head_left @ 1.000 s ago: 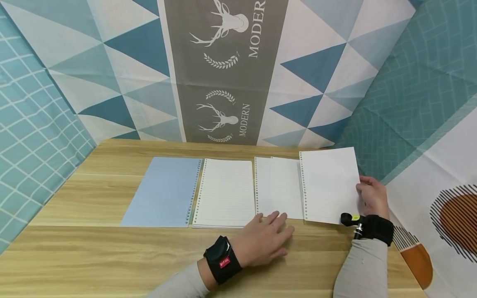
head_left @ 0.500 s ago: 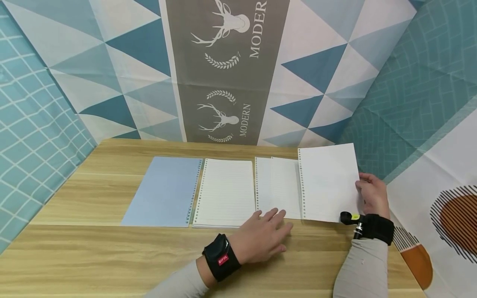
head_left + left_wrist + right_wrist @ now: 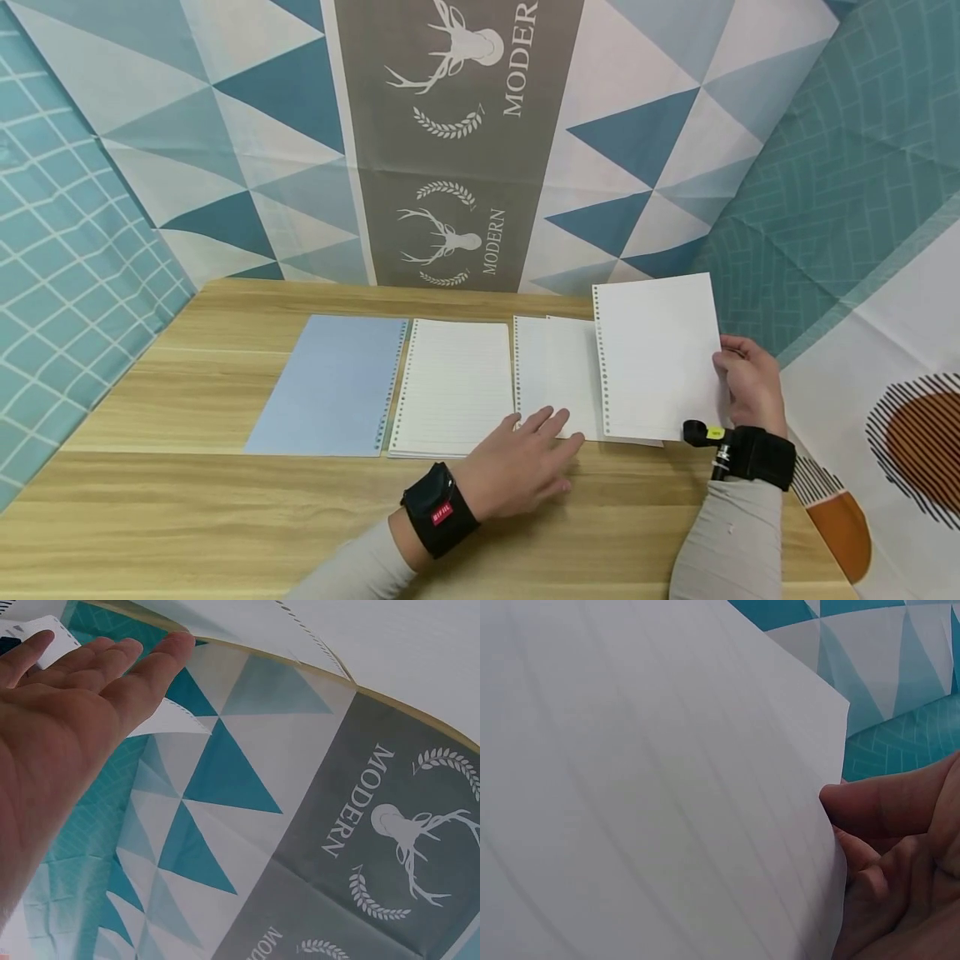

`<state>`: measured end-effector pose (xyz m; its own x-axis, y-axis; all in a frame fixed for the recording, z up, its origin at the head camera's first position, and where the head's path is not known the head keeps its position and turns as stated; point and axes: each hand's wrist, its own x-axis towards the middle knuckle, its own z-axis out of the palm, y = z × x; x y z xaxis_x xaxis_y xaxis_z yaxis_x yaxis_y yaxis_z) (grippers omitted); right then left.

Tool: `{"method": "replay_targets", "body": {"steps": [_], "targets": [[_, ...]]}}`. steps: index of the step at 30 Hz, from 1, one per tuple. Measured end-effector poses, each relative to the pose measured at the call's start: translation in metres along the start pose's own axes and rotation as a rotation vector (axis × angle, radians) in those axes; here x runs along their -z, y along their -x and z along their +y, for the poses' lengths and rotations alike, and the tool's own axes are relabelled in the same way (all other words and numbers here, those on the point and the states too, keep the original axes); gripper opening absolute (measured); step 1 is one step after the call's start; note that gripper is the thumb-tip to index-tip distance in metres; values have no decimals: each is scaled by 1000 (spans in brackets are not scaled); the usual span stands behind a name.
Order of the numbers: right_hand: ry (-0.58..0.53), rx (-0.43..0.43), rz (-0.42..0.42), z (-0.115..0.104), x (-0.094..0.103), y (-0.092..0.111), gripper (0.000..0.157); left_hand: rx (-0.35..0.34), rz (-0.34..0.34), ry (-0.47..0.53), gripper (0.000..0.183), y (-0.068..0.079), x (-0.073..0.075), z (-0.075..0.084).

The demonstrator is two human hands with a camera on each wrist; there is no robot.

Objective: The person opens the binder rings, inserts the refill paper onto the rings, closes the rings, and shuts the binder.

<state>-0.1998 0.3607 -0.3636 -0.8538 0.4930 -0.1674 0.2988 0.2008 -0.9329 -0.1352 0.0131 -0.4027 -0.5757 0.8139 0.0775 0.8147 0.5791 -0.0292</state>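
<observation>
A white loose-leaf sheet (image 3: 656, 358) with punched holes down its left edge is pinched at its right edge by my right hand (image 3: 752, 383). In the right wrist view, the thumb (image 3: 885, 806) lies on the near face of the lined sheet (image 3: 660, 780), with curled fingers behind it. That sheet is raised over more white hole-punched sheets (image 3: 558, 375), partly hiding them. My left hand (image 3: 517, 467) is palm down with spread fingers at the front edge of those sheets, holding nothing; whether the fingertips touch the paper I cannot tell.
A stack of lined paper (image 3: 457, 387) lies left of the loose sheets. Beside it is a blue punched cover (image 3: 330, 387). All lie on a wooden table (image 3: 187, 517), with patterned cloth (image 3: 442, 167) hanging behind it.
My right hand has lifted the sheet up and slightly left, so another sheet's lower edge shows beneath it. The left hand has shifted slightly up and left.
</observation>
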Motion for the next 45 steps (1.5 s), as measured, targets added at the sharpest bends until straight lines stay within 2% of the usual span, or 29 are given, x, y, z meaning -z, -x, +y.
{"method": "replay_targets", "body": {"steps": [6,15,23,31,45], "targets": [[33,42,4,-2,-7,1,44,20,-1,9,55,1,4,-6],[49,43,-18,-5,-8,4,42,49,5,-3,57,3,12,-16],[0,30,-10,-7,-8,5,39,71,28,-16,58,5,16,-25],[-4,51,-13,-8,-9,5,37,87,52,-26,56,6,18,-32],[6,97,8,-13,-18,8,36,152,29,51,59,9,30,-47]]}}
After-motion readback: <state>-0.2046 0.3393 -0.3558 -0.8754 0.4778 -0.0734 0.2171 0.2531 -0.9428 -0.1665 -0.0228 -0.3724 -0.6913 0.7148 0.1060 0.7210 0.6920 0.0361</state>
